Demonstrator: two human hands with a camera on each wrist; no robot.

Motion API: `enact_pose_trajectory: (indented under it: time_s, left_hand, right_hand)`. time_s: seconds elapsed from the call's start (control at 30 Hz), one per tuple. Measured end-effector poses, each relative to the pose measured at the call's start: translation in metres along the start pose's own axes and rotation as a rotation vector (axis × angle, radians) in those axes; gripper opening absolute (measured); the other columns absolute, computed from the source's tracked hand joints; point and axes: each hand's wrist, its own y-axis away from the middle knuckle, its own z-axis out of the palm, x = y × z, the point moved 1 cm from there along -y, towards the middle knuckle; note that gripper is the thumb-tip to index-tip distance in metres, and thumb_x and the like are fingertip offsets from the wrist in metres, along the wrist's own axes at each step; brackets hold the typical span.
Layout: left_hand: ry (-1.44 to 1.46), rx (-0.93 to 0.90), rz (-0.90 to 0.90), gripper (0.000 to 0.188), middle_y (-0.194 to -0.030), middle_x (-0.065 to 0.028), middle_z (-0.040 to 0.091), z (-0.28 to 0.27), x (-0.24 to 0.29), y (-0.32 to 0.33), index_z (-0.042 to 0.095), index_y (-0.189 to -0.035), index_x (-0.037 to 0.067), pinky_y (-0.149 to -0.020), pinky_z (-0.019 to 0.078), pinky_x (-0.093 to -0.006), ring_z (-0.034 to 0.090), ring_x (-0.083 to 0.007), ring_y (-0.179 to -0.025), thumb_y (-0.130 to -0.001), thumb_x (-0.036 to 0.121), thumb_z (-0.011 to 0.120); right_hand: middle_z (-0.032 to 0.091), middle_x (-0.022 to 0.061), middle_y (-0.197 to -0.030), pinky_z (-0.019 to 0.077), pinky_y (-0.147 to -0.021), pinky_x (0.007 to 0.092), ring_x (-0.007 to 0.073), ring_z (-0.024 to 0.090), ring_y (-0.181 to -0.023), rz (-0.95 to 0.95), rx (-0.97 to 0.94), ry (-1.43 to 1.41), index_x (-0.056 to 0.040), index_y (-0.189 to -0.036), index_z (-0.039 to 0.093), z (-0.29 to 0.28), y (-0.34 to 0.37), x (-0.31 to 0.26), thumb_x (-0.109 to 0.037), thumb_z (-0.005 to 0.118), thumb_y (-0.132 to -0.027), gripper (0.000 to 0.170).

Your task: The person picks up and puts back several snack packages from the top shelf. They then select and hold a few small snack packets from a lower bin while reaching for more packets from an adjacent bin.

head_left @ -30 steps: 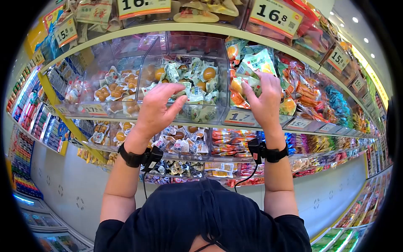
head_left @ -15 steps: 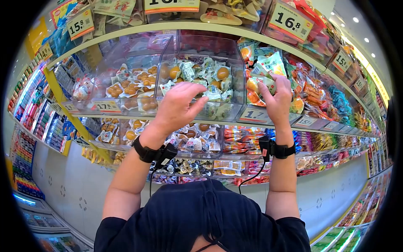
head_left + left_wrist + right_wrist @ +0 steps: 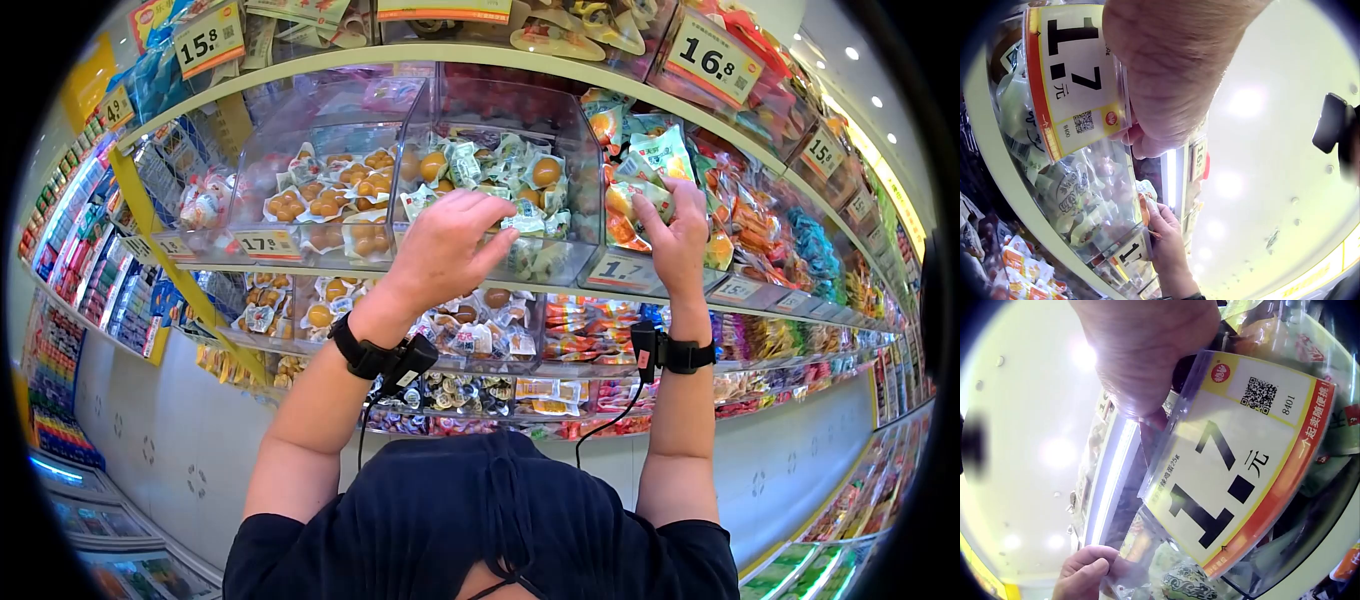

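My left hand (image 3: 452,248) reaches over the front wall of a clear bin (image 3: 560,262) of wrapped brown eggs (image 3: 546,171). Its thumb and forefinger are apart, with no packet visible between them; the other fingertips are hidden. In the bin to the right, my right hand (image 3: 680,240) holds a green-and-orange packet (image 3: 624,196) between thumb and fingers, beside an upright pale green packet (image 3: 660,155). The left wrist view shows the right hand (image 3: 1169,244) at its bin, and the right wrist view shows the left hand (image 3: 1085,572) beside clear plastic.
Price tags (image 3: 268,244) line the shelf front, and an upper shelf edge (image 3: 470,52) runs above both hands. More snack bins (image 3: 480,330) lie below. Colourful packets (image 3: 745,215) fill the right side. A yellow post (image 3: 165,250) stands at the left.
The shelves and both hands have shifted rightward in the head view. My left hand remains at the egg bin; my right hand still holds the packet, which has tilted little.
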Motion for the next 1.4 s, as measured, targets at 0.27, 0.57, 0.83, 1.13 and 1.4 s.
enact_pose_trajectory:
  time_s: [0.27, 0.57, 0.83, 1.13, 1.4]
  left_hand:
    - [-0.029, 0.031, -0.056, 0.017, -0.085, -0.0122, 0.065, 0.005, 0.005, -0.002, 0.063, -0.090, 0.002, -0.072, 0.0476, -0.0367, 0.061, -0.0295, -0.080, -0.081, 0.015, 0.066]
    - [-0.088, 0.029, -0.108, 0.019, -0.085, -0.0116, 0.065, 0.009, 0.005, -0.006, 0.064, -0.095, 0.002, -0.072, 0.0480, -0.0337, 0.062, -0.0264, -0.081, -0.081, 0.016, 0.066]
    - [0.181, 0.005, -0.188, 0.039, -0.102, -0.0095, 0.062, 0.040, 0.048, -0.054, 0.056, -0.117, 0.003, -0.075, 0.0484, -0.0293, 0.059, -0.0166, -0.092, -0.084, 0.019, 0.067]
    - [0.555, -0.081, -0.385, 0.066, -0.116, -0.0119, 0.056, 0.092, 0.062, -0.108, 0.038, -0.132, -0.004, -0.088, 0.0467, -0.0294, 0.056, -0.0151, -0.102, -0.083, 0.027, 0.071]
    - [0.623, -0.141, -0.380, 0.090, -0.121, -0.0109, 0.052, 0.101, 0.064, -0.116, 0.022, -0.143, -0.001, -0.092, 0.0439, -0.0288, 0.053, -0.0150, -0.106, -0.076, 0.024, 0.078]
  right_hand:
    - [0.058, 0.0159, -0.089, 0.0412, -0.078, 0.0411, 0.0329, 0.053, -0.088, -0.075, 0.005, -0.008, 0.0014, -0.094, 0.059, -0.005, -0.007, -0.001, -0.025, 0.071, -0.077, 0.034]
    - [0.056, 0.0149, -0.087, 0.0406, -0.075, 0.0396, 0.0317, 0.052, -0.085, -0.024, 0.040, -0.131, 0.0010, -0.087, 0.057, -0.012, -0.026, 0.015, -0.022, 0.069, -0.080, 0.027]
    - [0.056, 0.0056, -0.076, 0.0410, -0.065, 0.0288, 0.0140, 0.051, -0.071, 0.247, 0.025, -0.574, 0.0000, -0.087, 0.057, -0.022, -0.035, 0.023, -0.018, 0.066, -0.086, 0.020]
    - [0.056, -0.0023, -0.078, 0.0384, -0.062, 0.0203, 0.0045, 0.047, -0.070, 0.099, 0.127, -0.656, -0.0034, -0.091, 0.057, -0.017, -0.023, 0.038, -0.018, 0.065, -0.089, 0.017]
    - [0.058, -0.0002, -0.080, 0.0412, -0.064, 0.0224, 0.0057, 0.049, -0.072, 0.235, -0.038, -1.028, -0.0030, -0.091, 0.057, -0.022, -0.023, 0.035, -0.014, 0.065, -0.087, 0.014]
